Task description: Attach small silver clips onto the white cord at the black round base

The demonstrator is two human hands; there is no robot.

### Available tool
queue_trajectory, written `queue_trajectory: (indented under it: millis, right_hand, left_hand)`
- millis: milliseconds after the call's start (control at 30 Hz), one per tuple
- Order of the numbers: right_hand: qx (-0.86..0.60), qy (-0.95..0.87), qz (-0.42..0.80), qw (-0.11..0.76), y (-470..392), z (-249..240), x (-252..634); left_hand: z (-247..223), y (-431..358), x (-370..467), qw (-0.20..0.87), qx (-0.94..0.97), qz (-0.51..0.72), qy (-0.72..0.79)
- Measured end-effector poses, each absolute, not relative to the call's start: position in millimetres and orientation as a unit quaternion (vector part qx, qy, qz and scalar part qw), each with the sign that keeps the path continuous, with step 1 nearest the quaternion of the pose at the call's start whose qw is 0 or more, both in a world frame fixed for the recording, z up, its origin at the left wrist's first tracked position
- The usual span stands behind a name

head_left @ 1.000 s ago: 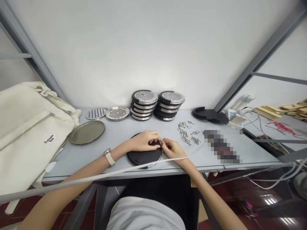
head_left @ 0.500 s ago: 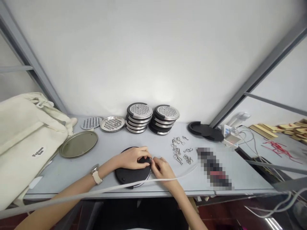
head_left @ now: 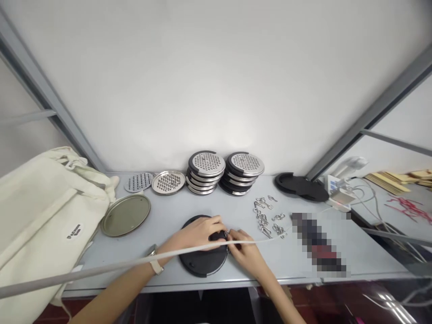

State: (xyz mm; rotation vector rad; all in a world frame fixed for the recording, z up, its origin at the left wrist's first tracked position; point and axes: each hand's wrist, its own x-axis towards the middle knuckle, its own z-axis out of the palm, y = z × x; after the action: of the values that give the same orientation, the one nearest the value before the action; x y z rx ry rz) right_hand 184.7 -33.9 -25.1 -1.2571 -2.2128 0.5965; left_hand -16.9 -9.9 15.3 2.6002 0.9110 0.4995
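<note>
A round black disc (head_left: 202, 258) with a metal rim lies near the table's front edge. My left hand (head_left: 204, 231) is closed over its upper right part, thumb and fingers gripping the disc's edge. At that same edge my right hand (head_left: 243, 247) pinches something small, apparently a metal clip, mostly hidden by the fingers. Several loose metal clips (head_left: 263, 218) lie to the right of my hands. Behind them stand two stacks of round graters, a left stack (head_left: 206, 164) and a right stack (head_left: 245, 164), with black edge pieces.
Two loose grater plates (head_left: 168, 182) and a greenish round tray (head_left: 125, 216) lie at the left beside a cream bag (head_left: 50, 216). Black discs (head_left: 300, 185) and a power strip (head_left: 339, 195) sit at the right. A white cable (head_left: 111, 268) crosses the view in front.
The whole view has shifted, so table and hands appear further right and slightly lower. Both hands remain at the disc's right edge.
</note>
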Motion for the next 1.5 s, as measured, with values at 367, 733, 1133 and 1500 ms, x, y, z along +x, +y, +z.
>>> queue_trajectory:
  millis: [367,733,1133,1500]
  right_hand:
    - [-0.471,-0.798,0.245,0.285,-33.1,-23.4,183.9]
    - [-0.446,-0.826,0.208,0.277,-35.5,-24.6,186.7]
    - [-0.437,-0.825,0.21,0.291,-34.3,-28.3,187.7]
    - [-0.428,-0.828,0.219,0.29,-35.5,-25.0,188.5]
  left_hand:
    - [16.6,-11.1,-14.1,0.164,0.916,0.181,0.317]
    - [14.4,-13.4,-12.4,0.114,0.93,0.17,0.306]
    - [7.8,-11.0,-12.8,0.081,0.935,0.177,0.295]
    - [10.5,-12.3,-12.1,0.063,0.938,0.168,0.296]
